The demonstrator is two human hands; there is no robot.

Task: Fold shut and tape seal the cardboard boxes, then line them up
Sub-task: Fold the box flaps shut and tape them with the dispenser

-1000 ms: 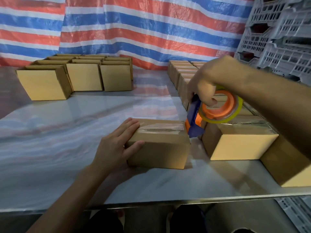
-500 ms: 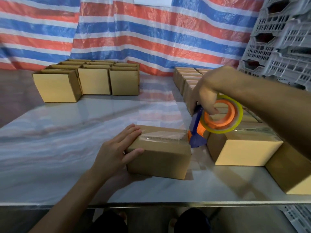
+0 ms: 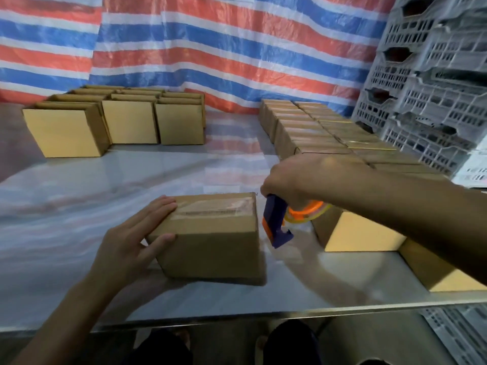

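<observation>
Standing at the far left of the desk (image 3: 79, 206) is a block of boxes (image 3: 129, 122). The left hand (image 3: 131, 243) is steadying the near box (image 3: 210, 241) at centre: fingers lying straight on its taped top, thumb pressing the front face, grip spread, not curled. The right hand (image 3: 290, 180) is wrapping its grip round the dispenser (image 3: 274, 219), which is hanging just beside that box's right edge. Shut boxes (image 3: 311, 133) are lining the right side, with crates (image 3: 434, 106) standing beyond.

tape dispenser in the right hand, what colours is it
The handheld plastic tape dispenser is dark blue with orange parts, seen in the head view.
</observation>
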